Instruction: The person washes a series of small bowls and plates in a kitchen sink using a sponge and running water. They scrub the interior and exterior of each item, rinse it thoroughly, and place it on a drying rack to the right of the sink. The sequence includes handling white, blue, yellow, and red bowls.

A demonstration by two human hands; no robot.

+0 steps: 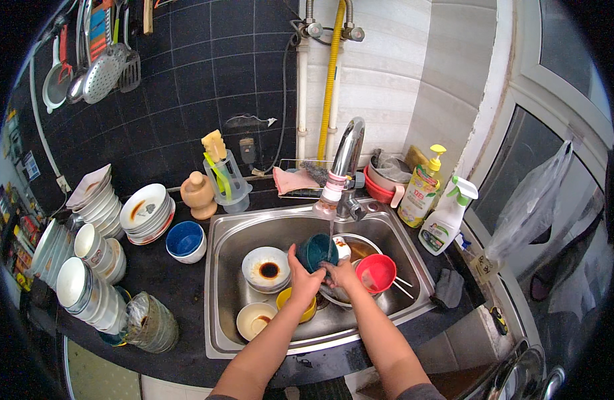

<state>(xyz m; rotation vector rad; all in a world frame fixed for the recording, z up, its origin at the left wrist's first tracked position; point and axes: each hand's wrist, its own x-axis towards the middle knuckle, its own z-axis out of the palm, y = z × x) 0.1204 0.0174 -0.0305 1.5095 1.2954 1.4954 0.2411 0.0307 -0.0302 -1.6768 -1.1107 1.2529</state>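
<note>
Teal bowl (pixel 318 251) sits tipped on its side over the sink (pixel 230 293), right under the thin stream of water running from the chrome tap (pixel 347 157). Both hands have it: the left hand (pixel 301 277) keeps a clenched grip on its left rim, and the right hand (pixel 341 273) is pressed against its lower right side, fingers curled onto it. Just right of the right hand stands a red bowl (pixel 377 272), resting in a metal pot (pixel 360 248) with chopsticks poking out beside it. Left of the hands a stack of white bowls (pixel 267 270) holds a brown sauce stain, a yellow bowl (pixel 300 308) lies under the left wrist, and another white bowl (pixel 255 320) sits near the front of the sink. On the dark counter (pixel 173 280) to the left are a blue bowl (pixel 185 240) and piles of white plates and cups. A yellow soap bottle (pixel 421 193) and a white spray bottle (pixel 447 217) stand to the right of the tap.
</note>
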